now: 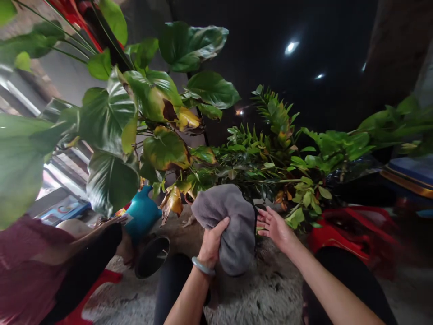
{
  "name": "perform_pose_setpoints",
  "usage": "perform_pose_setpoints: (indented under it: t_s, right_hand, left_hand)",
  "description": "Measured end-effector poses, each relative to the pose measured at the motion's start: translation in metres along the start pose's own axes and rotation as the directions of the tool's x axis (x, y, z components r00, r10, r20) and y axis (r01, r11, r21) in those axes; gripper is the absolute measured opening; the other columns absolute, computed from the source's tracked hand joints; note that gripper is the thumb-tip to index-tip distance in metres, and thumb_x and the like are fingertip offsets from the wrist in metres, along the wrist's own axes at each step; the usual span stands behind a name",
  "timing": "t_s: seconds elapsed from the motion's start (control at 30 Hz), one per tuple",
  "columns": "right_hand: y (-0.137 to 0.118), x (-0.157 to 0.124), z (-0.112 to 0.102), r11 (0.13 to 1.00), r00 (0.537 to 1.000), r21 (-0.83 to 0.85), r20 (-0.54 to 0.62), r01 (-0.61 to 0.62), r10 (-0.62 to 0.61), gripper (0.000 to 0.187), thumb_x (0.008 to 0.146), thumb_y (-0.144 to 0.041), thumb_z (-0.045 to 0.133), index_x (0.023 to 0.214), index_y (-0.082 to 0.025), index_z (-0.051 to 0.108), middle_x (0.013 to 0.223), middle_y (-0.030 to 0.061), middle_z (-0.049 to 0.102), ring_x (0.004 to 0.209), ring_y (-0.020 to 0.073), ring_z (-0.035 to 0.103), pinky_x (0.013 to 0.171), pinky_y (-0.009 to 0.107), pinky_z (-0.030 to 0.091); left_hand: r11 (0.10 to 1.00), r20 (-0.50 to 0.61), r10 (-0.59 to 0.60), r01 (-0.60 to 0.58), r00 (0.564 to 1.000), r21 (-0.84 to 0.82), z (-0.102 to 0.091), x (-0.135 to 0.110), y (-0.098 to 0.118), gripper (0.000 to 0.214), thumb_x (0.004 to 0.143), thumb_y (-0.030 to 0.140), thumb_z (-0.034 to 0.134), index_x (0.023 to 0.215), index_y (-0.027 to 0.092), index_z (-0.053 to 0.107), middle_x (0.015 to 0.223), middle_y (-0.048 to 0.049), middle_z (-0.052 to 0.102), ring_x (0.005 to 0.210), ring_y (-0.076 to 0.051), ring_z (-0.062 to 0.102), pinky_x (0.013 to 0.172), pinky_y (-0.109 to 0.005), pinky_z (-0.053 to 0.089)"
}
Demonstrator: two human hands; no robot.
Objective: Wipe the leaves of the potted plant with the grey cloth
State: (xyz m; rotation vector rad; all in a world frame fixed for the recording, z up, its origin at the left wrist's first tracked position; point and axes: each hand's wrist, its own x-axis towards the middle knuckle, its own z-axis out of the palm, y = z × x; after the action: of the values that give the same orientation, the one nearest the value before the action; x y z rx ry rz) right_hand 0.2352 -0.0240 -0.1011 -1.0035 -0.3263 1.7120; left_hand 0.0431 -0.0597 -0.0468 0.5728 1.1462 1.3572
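My left hand [214, 241], with a pale bangle [203, 266] at the wrist, grips a bunched grey cloth [233, 221] in front of me, the thumb lying across its folds. The cloth bulges at the top and hangs down below the fingers; whether anything is wrapped inside I cannot tell. Just right of it, my right hand [275, 228] is held with fingers apart and nothing in them. Behind both hands are low leafy plants [243, 158], and a large-leaved plant [111, 113] with several yellow and browned leaves rises to the left.
A co-worker in a maroon top [27, 266] sits at the left, beside a teal container [144, 214] and a dark bucket [152, 257]. A red plastic basket [355, 234] stands at the right. A dark shiny panel [287, 76] rises behind the plants.
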Motion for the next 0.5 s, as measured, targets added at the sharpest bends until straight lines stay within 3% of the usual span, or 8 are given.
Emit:
perform_pose_setpoints:
  t_s: [0.07, 0.17, 0.27, 0.4, 0.5]
  right_hand:
    - [0.004, -0.004, 0.002, 0.999, 1.0, -0.048, 0.02, -0.002, 0.003, 0.022, 0.084, -0.042, 0.062, 0.091, -0.021, 0.067, 0.073, 0.0046, 0.071, 0.062, 0.0188, 0.066, 0.053, 0.028, 0.048]
    - [0.012, -0.014, 0.005, 0.989, 0.988, -0.145, 0.152, 0.008, 0.014, 0.027, 0.071, -0.045, 0.075, 0.073, -0.02, 0.064, 0.06, 0.001, 0.066, 0.054, 0.0167, 0.059, 0.053, 0.028, 0.044]
    - [0.019, -0.023, 0.009, 0.96, 0.963, -0.246, 0.263, 0.131, -0.064, 0.033, 0.056, -0.046, 0.083, 0.064, -0.02, 0.065, 0.058, 0.0, 0.065, 0.058, 0.0188, 0.057, 0.06, 0.031, 0.044]
    - [0.027, -0.02, 0.015, 0.843, 0.933, -0.407, 0.231, 0.352, -0.278, 0.03, 0.056, -0.049, 0.079, 0.06, -0.022, 0.066, 0.062, 0.0009, 0.068, 0.071, 0.0238, 0.058, 0.07, 0.034, 0.044]
    - [0.036, -0.015, 0.017, 0.808, 0.921, -0.441, 0.211, 0.389, -0.328, 0.025, 0.059, -0.046, 0.075, 0.057, -0.023, 0.065, 0.062, 0.0003, 0.066, 0.074, 0.0236, 0.056, 0.071, 0.033, 0.044]
  left_hand:
    - [0.997, -0.012, -0.012, 0.011, 1.0, -0.075, 0.01, 0.002, -0.002, 0.05, 0.061, 0.016, 0.086, 0.108, 0.015, 0.069, 0.105, -0.0097, 0.078, 0.108, -0.03, 0.07, 0.101, -0.043, 0.054]
    - [0.989, 0.002, -0.061, 0.06, 0.998, -0.136, 0.012, 0.0, -0.017, 0.048, 0.057, 0.015, 0.088, 0.101, 0.013, 0.069, 0.099, -0.0104, 0.079, 0.106, -0.031, 0.071, 0.099, -0.043, 0.055]
    - [0.979, 0.058, -0.137, 0.144, 0.989, -0.144, 0.004, -0.006, -0.033, 0.047, 0.05, 0.015, 0.09, 0.092, 0.012, 0.07, 0.091, -0.0112, 0.079, 0.105, -0.034, 0.071, 0.099, -0.045, 0.055]
    - [0.94, 0.129, -0.314, 0.327, 0.941, -0.101, -0.008, -0.012, -0.045, 0.034, 0.049, 0.014, 0.086, 0.079, 0.01, 0.071, 0.074, -0.0122, 0.078, 0.095, -0.036, 0.074, 0.097, -0.045, 0.055]
    - [0.926, 0.137, -0.359, 0.371, 0.923, -0.073, -0.014, -0.014, -0.048, 0.025, 0.051, 0.012, 0.082, 0.074, 0.009, 0.072, 0.07, -0.0121, 0.077, 0.085, -0.033, 0.075, 0.094, -0.042, 0.055]
